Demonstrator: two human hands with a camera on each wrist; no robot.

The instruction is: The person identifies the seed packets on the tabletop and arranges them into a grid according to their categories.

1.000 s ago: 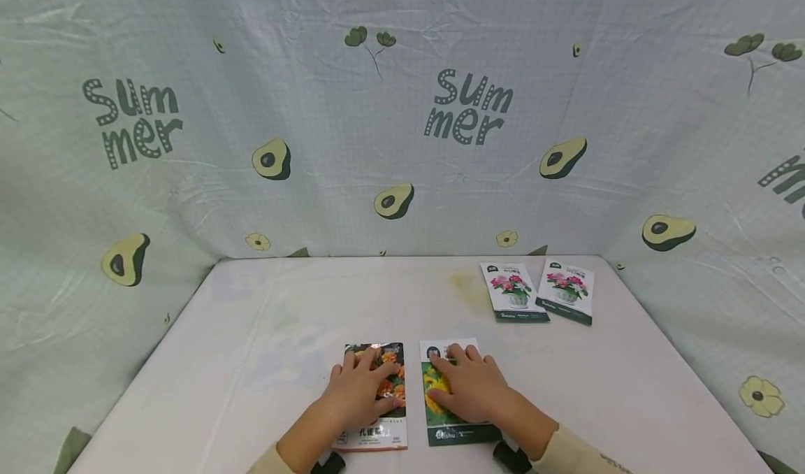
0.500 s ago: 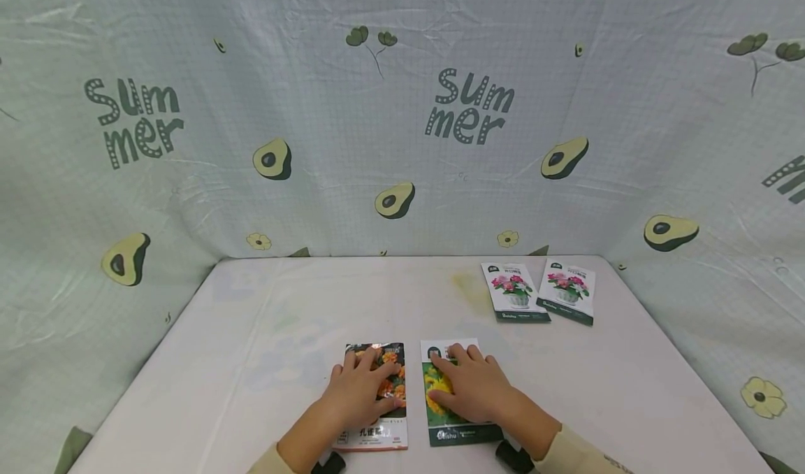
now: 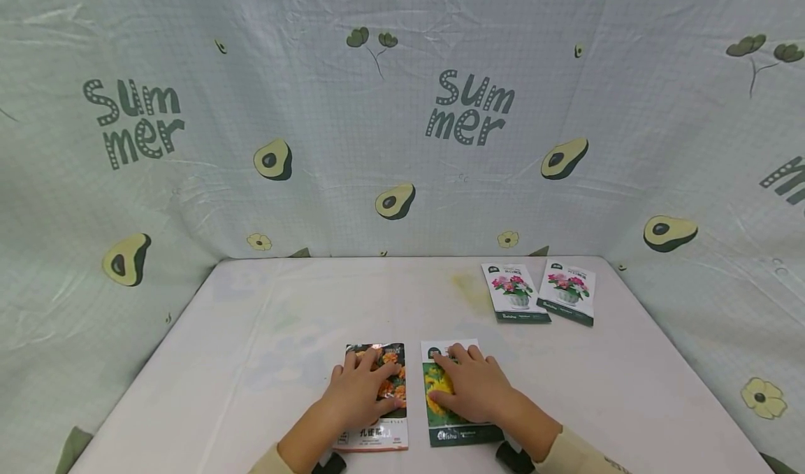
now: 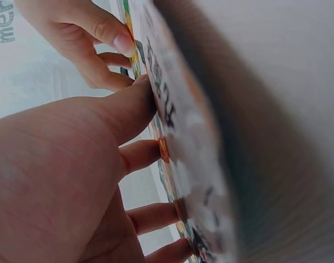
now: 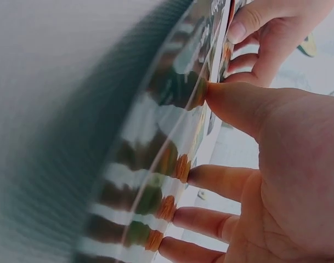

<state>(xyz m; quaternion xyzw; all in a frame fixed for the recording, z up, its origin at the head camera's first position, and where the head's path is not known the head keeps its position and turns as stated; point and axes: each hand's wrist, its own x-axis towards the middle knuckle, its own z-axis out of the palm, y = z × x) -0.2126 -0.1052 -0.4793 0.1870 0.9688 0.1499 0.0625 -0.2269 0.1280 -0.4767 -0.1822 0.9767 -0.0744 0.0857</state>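
Note:
Two seed packets lie flat, side by side, near the front of the table. The left one (image 3: pixel 391 434) has an orange-flower picture on black with a white lower band. On it rests my left hand (image 3: pixel 357 393), fingers spread and fingertips touching its face. My right hand (image 3: pixel 473 389) lies the same way on the other packet (image 3: pixel 443 418), which is green and white with a yellow flower. Both wrist views show the fingertips and thumb pressing the packets from above, with nothing gripped. Each hand covers part of its packet's picture.
Two more white packets with pink potted flowers, a left one (image 3: pixel 512 292) and a right one (image 3: pixel 567 289), lie at the back right, edges close together. The white table (image 3: pixel 283 320) is backed by a pale curtain (image 3: pixel 327 110) printed with avocados.

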